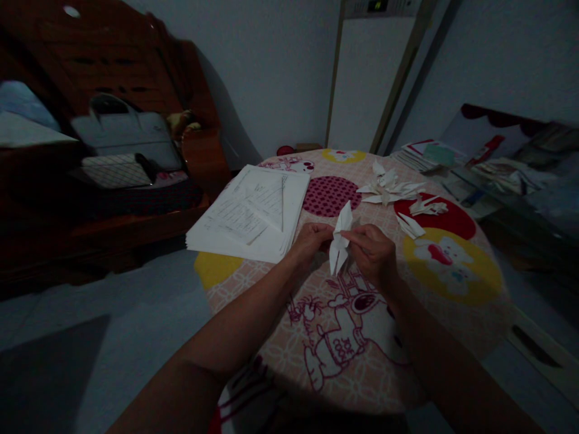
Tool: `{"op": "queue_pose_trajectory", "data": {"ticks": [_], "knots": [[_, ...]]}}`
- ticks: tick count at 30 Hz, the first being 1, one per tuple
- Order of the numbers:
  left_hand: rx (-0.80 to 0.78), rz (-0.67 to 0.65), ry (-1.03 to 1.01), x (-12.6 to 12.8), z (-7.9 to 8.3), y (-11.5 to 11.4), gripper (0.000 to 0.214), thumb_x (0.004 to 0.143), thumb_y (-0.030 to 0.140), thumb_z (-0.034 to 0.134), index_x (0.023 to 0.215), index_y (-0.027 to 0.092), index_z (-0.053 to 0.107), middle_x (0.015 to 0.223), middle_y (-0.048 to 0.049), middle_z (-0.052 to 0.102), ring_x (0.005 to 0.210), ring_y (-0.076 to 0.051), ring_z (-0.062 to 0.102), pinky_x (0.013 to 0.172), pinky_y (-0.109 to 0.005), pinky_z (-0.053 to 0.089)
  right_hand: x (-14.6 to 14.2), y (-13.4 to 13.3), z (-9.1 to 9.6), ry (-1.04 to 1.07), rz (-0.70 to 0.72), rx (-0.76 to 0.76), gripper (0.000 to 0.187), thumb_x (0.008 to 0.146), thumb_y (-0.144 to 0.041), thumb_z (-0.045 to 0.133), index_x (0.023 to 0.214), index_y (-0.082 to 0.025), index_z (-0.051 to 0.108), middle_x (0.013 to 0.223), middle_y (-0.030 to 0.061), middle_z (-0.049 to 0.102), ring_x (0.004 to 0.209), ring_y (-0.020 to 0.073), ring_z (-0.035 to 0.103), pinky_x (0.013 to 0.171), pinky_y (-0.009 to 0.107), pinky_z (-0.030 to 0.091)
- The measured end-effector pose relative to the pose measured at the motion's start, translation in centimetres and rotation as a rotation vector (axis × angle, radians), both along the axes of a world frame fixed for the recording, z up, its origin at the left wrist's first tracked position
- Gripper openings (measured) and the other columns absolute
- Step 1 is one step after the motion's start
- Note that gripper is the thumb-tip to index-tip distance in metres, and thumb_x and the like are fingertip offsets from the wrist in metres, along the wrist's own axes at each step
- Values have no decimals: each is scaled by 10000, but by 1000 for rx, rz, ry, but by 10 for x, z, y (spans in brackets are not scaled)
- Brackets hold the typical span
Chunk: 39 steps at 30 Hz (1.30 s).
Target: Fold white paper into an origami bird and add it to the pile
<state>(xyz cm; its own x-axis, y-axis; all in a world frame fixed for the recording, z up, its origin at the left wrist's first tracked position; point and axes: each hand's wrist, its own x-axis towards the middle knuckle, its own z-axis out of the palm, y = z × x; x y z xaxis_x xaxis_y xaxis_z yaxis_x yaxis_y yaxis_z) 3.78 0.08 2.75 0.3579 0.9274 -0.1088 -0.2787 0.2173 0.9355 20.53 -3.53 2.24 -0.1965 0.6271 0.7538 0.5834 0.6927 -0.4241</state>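
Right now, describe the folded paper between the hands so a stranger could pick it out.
Start at the round table with its cartoon cloth. Near its middle, the left hand and right hand pinch one white folded paper upright. Unlike the folded pieces lying further back, it alone is held.

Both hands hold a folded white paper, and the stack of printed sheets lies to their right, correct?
No. The head view shows the stack of printed sheets lying to their left. The left hand and right hand do hold the folded white paper.
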Motion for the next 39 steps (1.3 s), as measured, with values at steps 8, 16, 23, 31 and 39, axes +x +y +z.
{"op": "queue_pose_trajectory", "data": {"ticks": [8, 16, 23, 31, 39], "knots": [[7, -6, -1, -2, 0, 0, 162, 607, 277, 712, 599, 122, 664, 552, -5, 605, 485, -81, 505, 507, -209, 377, 0, -1, 2, -5, 33, -3, 329, 883, -93, 529, 1037, -245, 776, 863, 66, 629, 803, 184, 615, 683, 329, 513], [-1, -13, -15, -3, -2, 1, 315, 636, 406, 781, 608, 124, 643, 583, -13, 612, 502, -89, 522, 518, -223, 408, -1, -1, 2, 11, 29, 8, 323, 880, -91, 520, 998, -244, 778, 842, 64, 642, 795, 185, 625, 672, 332, 517], [107, 11, 50, -2, 0, -2, 335, 656, 435, 781, 638, 118, 677, 595, -27, 632, 507, -97, 542, 529, -238, 429, -2, 1, 0, 343, -89, -188, 155, 830, -224, 647, 939, -193, 754, 863, 64, 720, 792, 194, 668, 719, 343, 558], [244, 100, 129, -1, -1, -3, 302, 721, 408, 724, 635, 124, 669, 563, -5, 591, 511, -93, 520, 523, -228, 420, -5, 6, -6, 812, 217, -834, 330, 831, -489, 669, 793, -166, 727, 664, 49, 704, 582, 182, 650, 554, 307, 540], [370, 181, 251, -2, -5, -2, 297, 773, 400, 679, 638, 137, 651, 571, 3, 583, 531, -101, 523, 528, -222, 407, -7, 5, -1, 844, 150, -742, 352, 634, -348, 840, 901, -181, 682, 715, 12, 724, 608, 157, 665, 601, 298, 559]]}}
